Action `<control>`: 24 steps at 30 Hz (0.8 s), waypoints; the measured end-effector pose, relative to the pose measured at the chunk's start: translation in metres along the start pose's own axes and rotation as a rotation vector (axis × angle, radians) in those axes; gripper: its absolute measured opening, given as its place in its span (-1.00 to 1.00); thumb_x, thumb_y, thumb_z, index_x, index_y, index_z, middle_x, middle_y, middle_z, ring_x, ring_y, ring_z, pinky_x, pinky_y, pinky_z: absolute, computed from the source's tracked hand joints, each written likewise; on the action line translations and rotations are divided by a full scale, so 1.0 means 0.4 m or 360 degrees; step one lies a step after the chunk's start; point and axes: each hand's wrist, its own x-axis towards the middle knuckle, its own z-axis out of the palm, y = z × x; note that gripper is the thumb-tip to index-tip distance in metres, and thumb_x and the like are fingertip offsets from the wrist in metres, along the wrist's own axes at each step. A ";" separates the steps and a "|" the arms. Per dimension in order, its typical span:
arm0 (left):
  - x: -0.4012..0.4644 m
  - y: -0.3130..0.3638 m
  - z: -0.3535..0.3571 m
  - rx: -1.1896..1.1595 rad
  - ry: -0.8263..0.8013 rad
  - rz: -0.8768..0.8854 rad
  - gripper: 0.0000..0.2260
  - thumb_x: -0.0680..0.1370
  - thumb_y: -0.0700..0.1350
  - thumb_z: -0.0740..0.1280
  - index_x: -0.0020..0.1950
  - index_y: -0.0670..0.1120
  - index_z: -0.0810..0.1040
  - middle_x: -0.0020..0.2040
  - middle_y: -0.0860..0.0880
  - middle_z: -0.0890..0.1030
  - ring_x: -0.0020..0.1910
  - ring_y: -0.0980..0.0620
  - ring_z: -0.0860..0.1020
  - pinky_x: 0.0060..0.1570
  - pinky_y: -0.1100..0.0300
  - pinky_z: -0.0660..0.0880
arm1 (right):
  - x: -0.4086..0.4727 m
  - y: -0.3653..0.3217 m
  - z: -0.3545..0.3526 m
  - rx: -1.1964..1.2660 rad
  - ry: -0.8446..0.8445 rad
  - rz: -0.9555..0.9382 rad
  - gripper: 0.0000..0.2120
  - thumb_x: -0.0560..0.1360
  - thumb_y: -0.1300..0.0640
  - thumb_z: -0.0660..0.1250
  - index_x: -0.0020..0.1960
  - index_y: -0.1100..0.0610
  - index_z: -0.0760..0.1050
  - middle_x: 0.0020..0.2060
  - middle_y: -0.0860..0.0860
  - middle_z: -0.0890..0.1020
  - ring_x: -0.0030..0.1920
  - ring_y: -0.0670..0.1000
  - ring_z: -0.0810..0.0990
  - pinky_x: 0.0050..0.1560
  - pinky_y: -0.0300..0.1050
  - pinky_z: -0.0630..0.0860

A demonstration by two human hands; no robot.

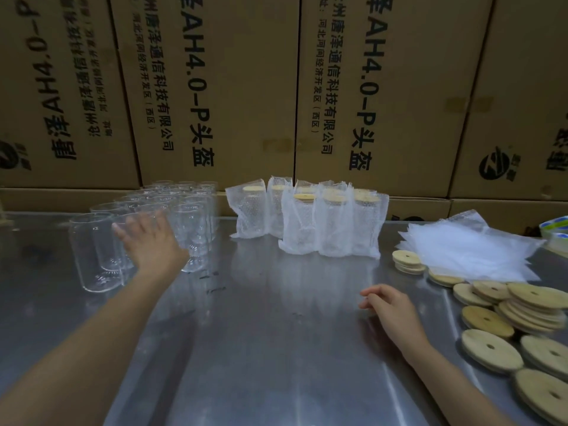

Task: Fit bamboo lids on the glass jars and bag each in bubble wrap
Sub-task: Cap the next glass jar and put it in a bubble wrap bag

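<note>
Several empty glass jars [190, 216] stand in rows at the back left of the steel table [261, 333]. My left hand [150, 241] reaches among the front jars with fingers spread and straight, its fingertips at one jar [123, 238]; it grips nothing that I can see. My right hand [390, 309] hovers low over the table at the right, fingers loosely curled and empty. Round bamboo lids [522, 305] with a centre hole lie piled at the right. Several lidded jars in bubble wrap bags [332, 226] stand at the back centre.
A stack of flat bubble wrap bags [467, 250] lies at the back right, with a small lid pile [408, 262] beside it. Tape rolls [556, 232] sit at the far right edge. Printed cardboard boxes [246, 87] wall off the table's back.
</note>
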 end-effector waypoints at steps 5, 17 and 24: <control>-0.014 -0.013 -0.017 0.0047 0.0185 0.0261 -0.56 0.50 -0.24 0.26 0.37 -0.15 0.31 0.28 -0.18 0.43 0.30 -0.18 0.34 0.25 -0.06 0.30 | -0.004 0.004 -0.003 -0.0043 -0.0020 0.0004 -0.76 0.53 0.30 0.25 -0.19 0.04 0.59 -0.37 -0.02 0.68 -0.13 0.08 0.64 0.08 0.11 0.54; -0.255 0.116 -0.112 -0.0652 0.0640 0.1003 -0.63 0.28 -0.47 0.39 -0.01 -0.15 0.66 -0.11 -0.18 0.57 -0.10 -0.21 0.54 -0.04 -0.07 0.39 | -0.035 -0.020 0.006 -0.0045 -0.0153 -0.0294 -0.78 0.46 0.10 0.46 0.06 -0.03 0.50 -0.11 -0.10 0.63 -0.05 -0.05 0.61 -0.13 -0.28 0.45; -0.429 0.301 -0.195 -0.1181 0.0887 0.1380 -0.71 0.34 -0.38 0.29 -0.06 -0.11 0.66 -0.17 -0.09 0.57 -0.22 -0.12 0.52 -0.11 0.01 0.46 | -0.088 -0.059 0.034 0.0022 -0.0416 -0.0609 -0.10 0.15 -0.35 0.52 0.38 -0.30 0.17 0.27 -0.31 0.40 0.22 -0.28 0.45 0.13 -0.35 0.43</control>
